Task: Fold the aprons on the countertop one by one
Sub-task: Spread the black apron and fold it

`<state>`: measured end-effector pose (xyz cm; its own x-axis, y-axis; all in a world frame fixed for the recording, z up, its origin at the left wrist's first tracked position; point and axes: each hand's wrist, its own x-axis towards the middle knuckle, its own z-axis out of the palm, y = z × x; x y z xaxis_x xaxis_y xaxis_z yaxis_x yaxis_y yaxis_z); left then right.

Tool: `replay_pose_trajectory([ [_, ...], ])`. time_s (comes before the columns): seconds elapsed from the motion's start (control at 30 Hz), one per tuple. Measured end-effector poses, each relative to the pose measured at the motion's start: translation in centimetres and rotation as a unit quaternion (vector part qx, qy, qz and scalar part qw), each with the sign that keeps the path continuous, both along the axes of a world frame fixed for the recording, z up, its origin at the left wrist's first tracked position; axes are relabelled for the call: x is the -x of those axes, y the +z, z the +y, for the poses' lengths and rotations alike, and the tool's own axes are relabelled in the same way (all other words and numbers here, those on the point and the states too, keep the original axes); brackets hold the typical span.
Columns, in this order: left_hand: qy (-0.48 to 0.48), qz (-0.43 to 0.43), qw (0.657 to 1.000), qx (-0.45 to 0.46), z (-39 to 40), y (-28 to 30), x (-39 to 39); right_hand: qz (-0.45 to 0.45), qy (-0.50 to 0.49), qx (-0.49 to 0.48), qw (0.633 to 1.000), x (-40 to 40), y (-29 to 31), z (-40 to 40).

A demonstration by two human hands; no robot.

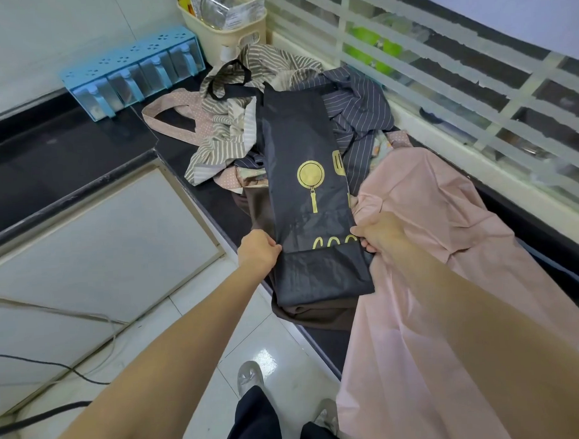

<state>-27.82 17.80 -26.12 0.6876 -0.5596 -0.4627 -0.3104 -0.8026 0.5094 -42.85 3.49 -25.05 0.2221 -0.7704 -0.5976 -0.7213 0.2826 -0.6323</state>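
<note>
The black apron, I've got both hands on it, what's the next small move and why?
Probably lift the near part and fold it away from you, over the gold pan print. The black apron already lies as a long narrow strip on the pile, and the left hand and right hand pinch its two side edges, so a crosswise fold would shorten it.

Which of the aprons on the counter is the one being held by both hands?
The black apron with the gold pan print: the left hand and right hand grip its side edges. The striped, dotted, brown and pink ones lie untouched.
</note>
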Motion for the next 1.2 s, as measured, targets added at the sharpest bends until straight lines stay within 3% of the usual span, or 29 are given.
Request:
replay_pose_trajectory([
  [0.07, -0.014, -0.020, 1.000, -0.006, 0.2, -0.3, -0.1, 0.044, 0.007, 0.048, 0.998, -0.3, -0.8, 0.3],
  [0.17, -0.047, -0.069, 0.997, -0.004, 0.5, -0.5, 0.1, 0.128, 0.110, 0.183, 0.968, -0.3, -1.5, 1.2],
  [0.23, -0.075, -0.114, 0.991, 0.009, 0.8, -0.4, 0.4, 0.103, 0.159, 0.301, 0.935, 0.1, -0.6, 2.1],
  [0.3, -0.139, -0.174, 0.974, 0.047, 1.4, -0.6, 0.6, 0.003, 0.252, 0.397, 0.883, 0.5, 1.2, 3.2],
  [0.37, -0.260, -0.226, 0.937, 0.060, 1.8, -1.1, 0.5, -0.038, 0.445, 0.352, 0.822, 0.7, 2.4, 4.3],
  [0.43, -0.369, -0.246, 0.895, 0.051, 2.4, -1.7, 0.0, 0.116, 0.616, 0.285, 0.725, 1.1, 2.1, 5.5],
  [0.47, -0.398, -0.241, 0.884, 0.051, 2.6, -1.8, -0.5, 0.176, 0.649, 0.282, 0.684, 1.5, 1.6, 5.6],
  [0.53, -0.418, -0.212, 0.880, 0.077, 2.8, -1.8, -1.5, 0.208, 0.652, 0.305, 0.662, 2.7, 0.8, 5.0],
  [0.6, -0.407, -0.163, 0.892, 0.111, 3.2, -1.6, -2.0, 0.171, 0.632, 0.282, 0.701, 3.7, 0.5, 3.9],
  [0.73, -0.340, -0.080, 0.924, 0.154, 4.0, -1.8, -2.9, 0.038, 0.468, 0.073, 0.880, 3.4, 2.4, 2.1],
  [0.83, -0.310, -0.028, 0.937, 0.157, 3.8, -1.3, -3.4, -0.094, 0.328, -0.021, 0.940, 2.6, 3.6, 1.0],
  [0.9, -0.289, 0.007, 0.946, 0.148, 3.4, -1.2, -3.8, -0.098, 0.248, 0.010, 0.964, 1.8, 3.0, 0.6],
  [0.97, -0.263, 0.020, 0.953, 0.147, 3.1, -1.4, -3.9, -0.042, 0.207, 0.079, 0.974, 1.0, 1.3, 0.5],
  [1.1, -0.234, 0.005, 0.963, 0.138, 3.2, -2.5, -4.7, 0.077, 0.206, 0.182, 0.958, -0.5, -0.5, 1.4],
  [1.2, -0.233, -0.002, 0.965, 0.123, 3.4, -2.6, -5.1, 0.119, 0.196, 0.228, 0.946, -1.1, -1.0, 2.5],
])
